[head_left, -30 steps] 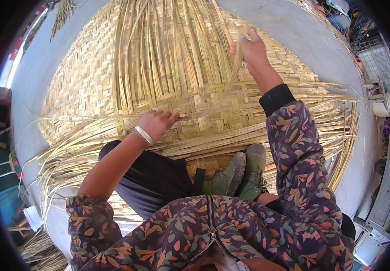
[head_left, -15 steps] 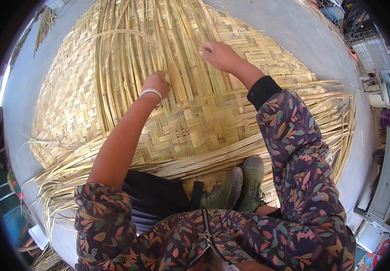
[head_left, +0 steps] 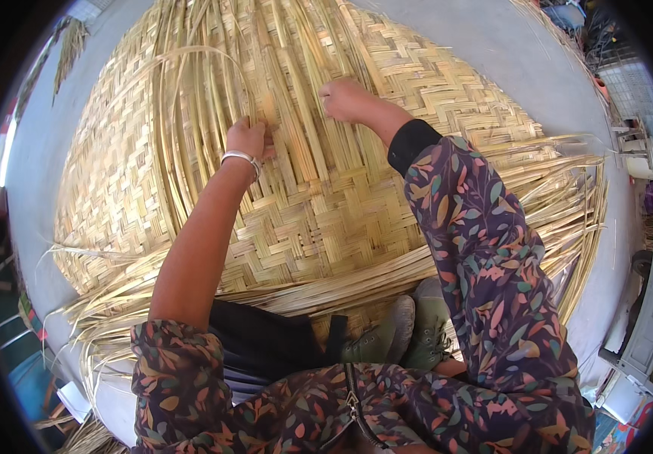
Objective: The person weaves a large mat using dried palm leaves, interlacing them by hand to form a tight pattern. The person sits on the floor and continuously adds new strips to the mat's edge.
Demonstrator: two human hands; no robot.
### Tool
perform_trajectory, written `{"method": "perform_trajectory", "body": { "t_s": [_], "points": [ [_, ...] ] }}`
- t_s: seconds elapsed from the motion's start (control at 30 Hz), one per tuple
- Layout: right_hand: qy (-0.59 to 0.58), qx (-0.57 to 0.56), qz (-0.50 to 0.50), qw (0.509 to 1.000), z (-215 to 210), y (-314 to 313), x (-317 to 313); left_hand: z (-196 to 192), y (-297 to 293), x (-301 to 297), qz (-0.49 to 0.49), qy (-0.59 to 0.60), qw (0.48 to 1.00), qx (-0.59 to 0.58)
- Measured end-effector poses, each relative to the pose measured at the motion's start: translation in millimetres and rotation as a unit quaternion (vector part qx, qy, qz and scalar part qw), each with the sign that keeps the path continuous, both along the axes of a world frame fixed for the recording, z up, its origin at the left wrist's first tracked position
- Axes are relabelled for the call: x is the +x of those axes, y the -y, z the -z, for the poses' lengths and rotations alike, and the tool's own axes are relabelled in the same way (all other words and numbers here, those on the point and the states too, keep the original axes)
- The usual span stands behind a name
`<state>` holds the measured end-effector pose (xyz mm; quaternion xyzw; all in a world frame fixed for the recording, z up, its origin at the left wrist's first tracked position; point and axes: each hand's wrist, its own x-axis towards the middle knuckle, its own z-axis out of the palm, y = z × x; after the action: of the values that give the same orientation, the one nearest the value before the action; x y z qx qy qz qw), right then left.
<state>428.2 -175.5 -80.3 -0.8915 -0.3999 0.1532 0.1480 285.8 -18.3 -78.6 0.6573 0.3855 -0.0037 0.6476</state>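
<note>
A large woven mat of pale yellow flat reed strips (head_left: 342, 219) spreads beneath both hands. Long loose strips (head_left: 190, 113) run lengthwise over its far middle part. Left of centre, my left hand (head_left: 248, 140), with a silver bangle at the wrist, is closed on a reed strip (head_left: 213, 48) that arches up and away to the left. My right hand (head_left: 344, 101) is a little farther off and to the right, its fingers pinched together at another strip among the lengthwise ones. The fingertips are partly hidden.
Unwoven strip ends (head_left: 357, 278) lie bent across the near side, fanning out at both corners. My green shoes (head_left: 387, 333) rest on the near part of the mat. Grey concrete floor (head_left: 485, 45) surrounds it. Crates and household items (head_left: 637, 83) stand along the right.
Both hands have shifted slightly left over the mat. The arched strip has moved left along with my left hand. The view has shifted a little too.
</note>
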Motion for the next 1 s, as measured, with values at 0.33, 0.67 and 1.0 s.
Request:
{"method": "perform_trajectory", "body": {
  "t_s": [0.33, 0.67, 1.0],
  "points": [
    [0.075, -0.151, 0.064, 0.984, -14.8, -35.7, -24.3, -19.7, -13.4, -6.9, 0.059, -0.04, 0.993, -0.097],
    [-0.174, -0.023, 0.167, 0.97, 12.0, -30.4, 10.1, 16.9, -39.3, 15.4, 0.13, -0.151, 0.967, -0.159],
    [-0.119, -0.029, 0.116, 0.986, -27.6, -31.0, -18.5, -9.2, -26.4, 14.5, 0.181, -0.142, 0.971, -0.059]
  ]
}}
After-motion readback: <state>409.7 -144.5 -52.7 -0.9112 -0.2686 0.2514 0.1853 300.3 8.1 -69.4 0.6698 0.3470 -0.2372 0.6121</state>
